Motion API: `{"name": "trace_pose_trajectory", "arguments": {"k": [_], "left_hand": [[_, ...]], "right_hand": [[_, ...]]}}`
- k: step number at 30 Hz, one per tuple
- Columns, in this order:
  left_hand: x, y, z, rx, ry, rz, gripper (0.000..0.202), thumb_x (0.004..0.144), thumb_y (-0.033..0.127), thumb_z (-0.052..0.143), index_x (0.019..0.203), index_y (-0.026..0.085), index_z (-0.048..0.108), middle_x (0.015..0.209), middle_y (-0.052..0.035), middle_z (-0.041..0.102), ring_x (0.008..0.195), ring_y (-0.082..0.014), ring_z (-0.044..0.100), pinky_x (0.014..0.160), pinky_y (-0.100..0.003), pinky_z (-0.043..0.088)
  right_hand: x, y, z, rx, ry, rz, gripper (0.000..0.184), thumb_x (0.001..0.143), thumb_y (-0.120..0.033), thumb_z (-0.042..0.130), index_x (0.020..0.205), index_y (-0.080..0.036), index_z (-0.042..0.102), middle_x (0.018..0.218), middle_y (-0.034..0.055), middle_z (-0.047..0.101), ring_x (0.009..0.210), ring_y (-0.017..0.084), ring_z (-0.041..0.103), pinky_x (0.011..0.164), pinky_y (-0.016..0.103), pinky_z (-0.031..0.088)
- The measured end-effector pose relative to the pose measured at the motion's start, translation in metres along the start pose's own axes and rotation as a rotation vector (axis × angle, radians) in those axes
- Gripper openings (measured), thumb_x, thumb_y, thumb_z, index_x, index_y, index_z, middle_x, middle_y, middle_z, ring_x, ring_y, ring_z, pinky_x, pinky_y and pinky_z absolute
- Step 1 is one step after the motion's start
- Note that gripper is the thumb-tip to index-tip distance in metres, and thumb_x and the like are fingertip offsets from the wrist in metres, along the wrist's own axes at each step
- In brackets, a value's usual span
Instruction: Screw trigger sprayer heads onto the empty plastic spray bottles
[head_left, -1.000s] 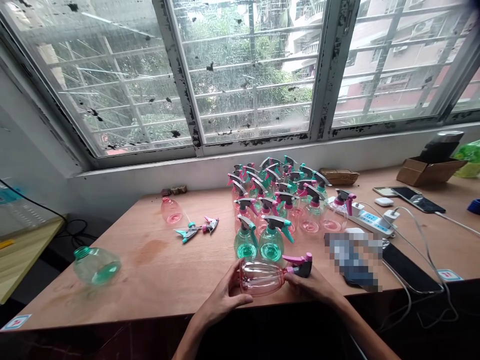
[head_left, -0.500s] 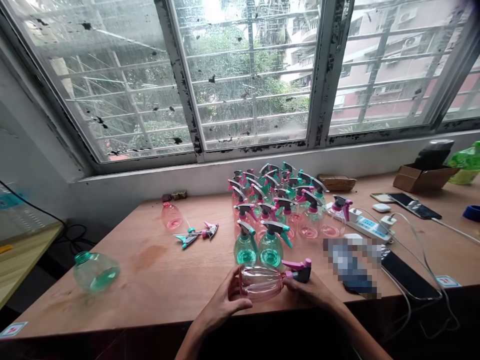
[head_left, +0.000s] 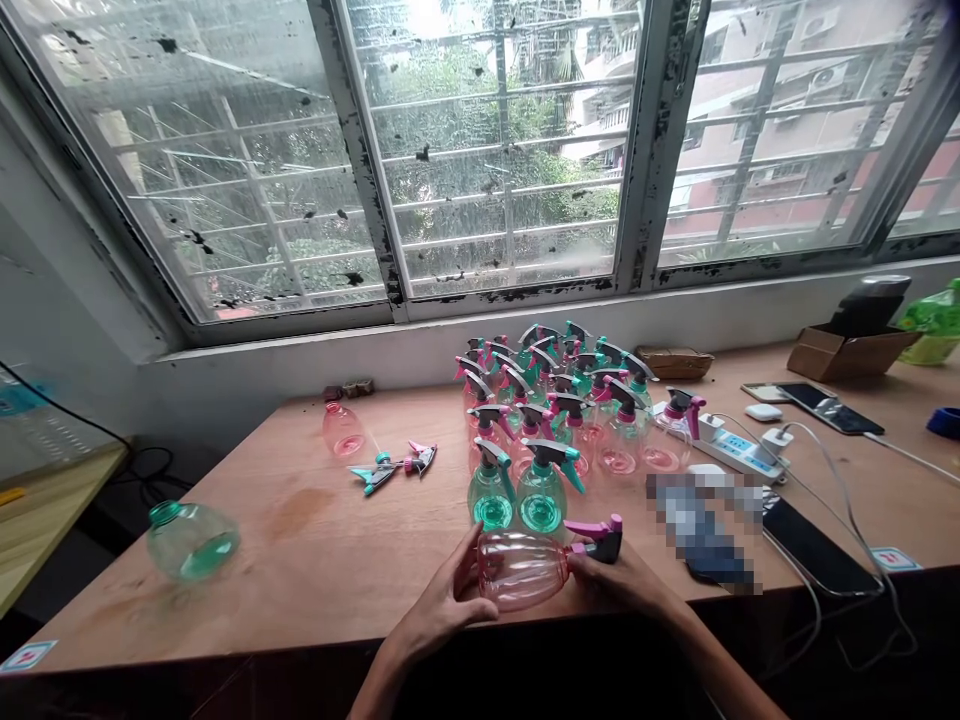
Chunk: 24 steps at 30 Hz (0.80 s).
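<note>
A clear pink spray bottle [head_left: 521, 570] lies sideways between my hands at the table's front edge, its pink and black trigger head [head_left: 600, 540] pointing right. My left hand [head_left: 456, 595] cups the bottle's base, thumb along the near side. Around the neck, just under the trigger head, my right hand [head_left: 619, 578] is closed; some of its fingers are hidden behind. Right behind the held bottle stand two green spray bottles [head_left: 541, 500] with green trigger heads. Farther back are rows of pink and green spray bottles [head_left: 534, 425], all upright.
Leftward lie a headless green bottle [head_left: 193, 545], a headless pink bottle [head_left: 343, 430] and two loose trigger heads [head_left: 379, 473]. On the right are a power strip [head_left: 742, 452], a phone [head_left: 821, 545] with cables and a blurred patch [head_left: 701, 530]. A cardboard box [head_left: 851, 355] stands farther back.
The pink bottle has turned slightly about its long axis in my hands. My left thumb has shifted a little to the left. Everything else looks unchanged.
</note>
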<state>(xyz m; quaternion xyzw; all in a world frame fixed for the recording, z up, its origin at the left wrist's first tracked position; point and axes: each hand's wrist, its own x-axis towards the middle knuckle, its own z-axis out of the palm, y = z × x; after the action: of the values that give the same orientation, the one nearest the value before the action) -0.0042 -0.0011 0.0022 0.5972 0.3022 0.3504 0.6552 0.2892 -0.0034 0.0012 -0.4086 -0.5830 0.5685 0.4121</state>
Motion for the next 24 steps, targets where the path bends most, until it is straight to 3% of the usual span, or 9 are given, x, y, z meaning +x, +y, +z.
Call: {"name": "trace_pose_trajectory", "arguments": {"k": [4,10,16,21,24], "left_hand": [[0.000,0.003,0.001,0.003,-0.016,-0.011,0.097,0.069,0.033,0.092,0.152,0.030,0.041,0.162,-0.0113,0.041,0.148,-0.0365,0.040,0.126,-0.055,0.025],[-0.001,0.007,0.005,-0.014,-0.028,-0.004,0.111,0.071,0.028,0.091,0.158,0.037,0.024,0.157,-0.0123,0.048,0.143,-0.0354,0.048,0.123,-0.058,0.031],[0.001,0.007,0.007,-0.013,-0.009,-0.022,0.105,0.068,0.025,0.092,0.156,0.032,0.035,0.153,-0.0130,0.051,0.143,-0.0364,0.047,0.123,-0.059,0.030],[0.001,0.009,0.009,-0.013,-0.017,-0.006,0.097,0.084,0.031,0.081,0.159,0.038,0.020,0.155,-0.0112,0.050,0.140,-0.0324,0.051,0.122,-0.055,0.032],[0.000,0.010,0.010,-0.009,-0.002,-0.009,0.104,0.079,0.028,0.085,0.159,0.037,0.020,0.158,-0.0114,0.047,0.140,-0.0335,0.051,0.122,-0.054,0.032]], "right_hand": [[0.000,0.000,0.000,-0.003,-0.001,0.009,0.055,0.077,-0.070,0.071,0.061,-0.019,0.061,0.057,-0.0011,0.056,0.054,0.015,0.048,0.056,0.030,0.041],[-0.001,-0.001,-0.001,0.002,0.003,0.007,0.055,0.076,-0.073,0.070,0.064,-0.019,0.061,0.058,-0.0010,0.056,0.055,0.016,0.050,0.056,0.030,0.042],[0.000,0.005,-0.004,-0.014,-0.004,0.007,0.052,0.077,-0.068,0.073,0.067,-0.018,0.064,0.060,0.0010,0.061,0.058,0.018,0.052,0.058,0.030,0.042],[0.000,0.005,-0.004,-0.011,-0.017,0.017,0.052,0.078,-0.067,0.073,0.064,-0.018,0.062,0.058,-0.0011,0.057,0.056,0.016,0.051,0.057,0.029,0.041],[0.000,0.004,-0.004,-0.022,-0.024,0.022,0.051,0.076,-0.067,0.074,0.063,-0.018,0.063,0.058,-0.0007,0.058,0.056,0.016,0.050,0.056,0.029,0.042]]}}
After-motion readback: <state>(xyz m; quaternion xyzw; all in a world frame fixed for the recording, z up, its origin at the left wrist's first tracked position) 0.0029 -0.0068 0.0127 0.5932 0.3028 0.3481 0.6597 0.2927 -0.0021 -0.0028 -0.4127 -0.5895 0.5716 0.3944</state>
